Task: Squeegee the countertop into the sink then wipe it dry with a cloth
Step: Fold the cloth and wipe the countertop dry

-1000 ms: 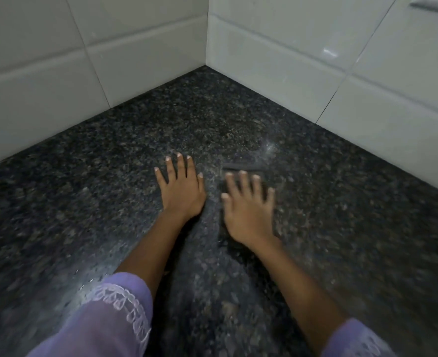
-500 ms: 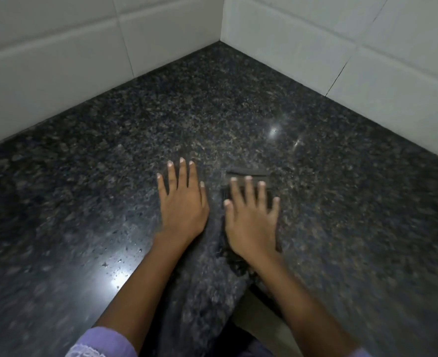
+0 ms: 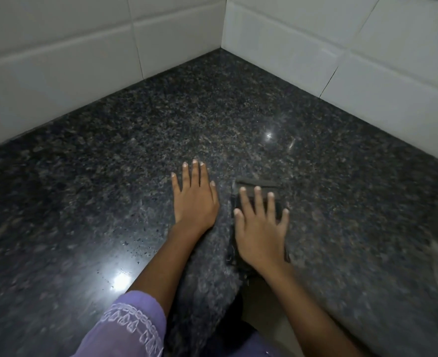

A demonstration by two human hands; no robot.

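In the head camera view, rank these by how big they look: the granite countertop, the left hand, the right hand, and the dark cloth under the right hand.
1. Granite countertop, by far the largest.
2. Right hand and left hand: alike; the right is nearer the camera, so unranked.
3. Dark cloth: mostly hidden, true size unclear.

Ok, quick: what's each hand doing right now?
Left hand: open, flat on the countertop, holding nothing.
Right hand: open, fingers spread, pressing flat on a dark cloth.

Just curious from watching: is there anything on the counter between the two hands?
No. In the head view, only bare speckled dark granite countertop separates the flat left hand from the right hand pressing a dark cloth.
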